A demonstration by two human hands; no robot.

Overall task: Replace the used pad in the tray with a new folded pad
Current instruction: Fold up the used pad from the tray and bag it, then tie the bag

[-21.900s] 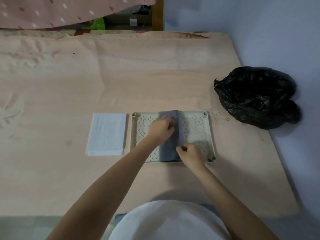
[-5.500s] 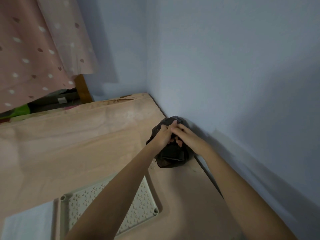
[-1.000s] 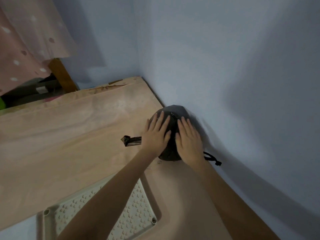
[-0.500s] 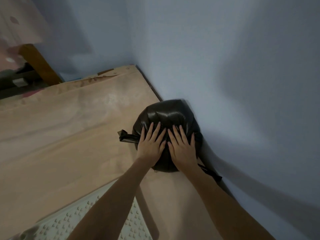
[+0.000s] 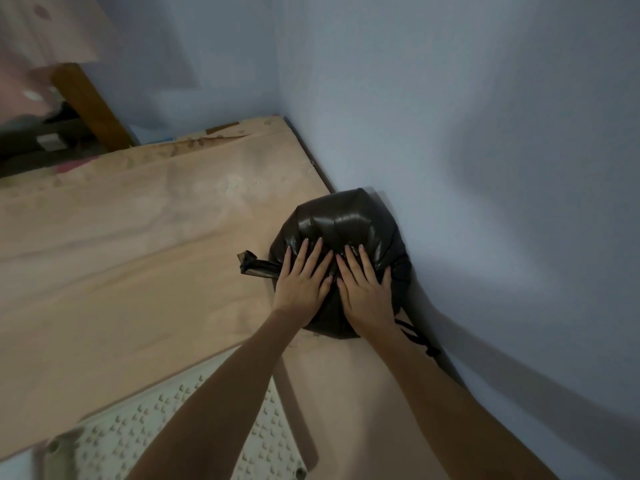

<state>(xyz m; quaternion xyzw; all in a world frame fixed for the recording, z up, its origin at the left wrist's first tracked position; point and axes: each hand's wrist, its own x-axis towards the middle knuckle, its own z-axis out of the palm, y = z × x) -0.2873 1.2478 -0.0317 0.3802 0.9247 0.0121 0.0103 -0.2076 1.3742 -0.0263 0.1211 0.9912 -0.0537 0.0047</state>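
Peach-coloured sheet (image 5: 121,258) over a flat surface, set against a pale blue wall (image 5: 485,133). White perforated tray (image 5: 114,441): near edge, no pad visible on its studded surface. Black plastic bag (image 5: 346,220): tied, against the wall. Left hand (image 5: 303,282) and right hand (image 5: 365,289): fingers straight, pressing flat on the bag.

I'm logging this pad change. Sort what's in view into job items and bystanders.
Part of the job:
- tray, bottom edge, no pad visible on it
- black bag, tied shut
- left hand and right hand, pressing flat on the bag

Just lying about:
- pink curtain
- wooden post
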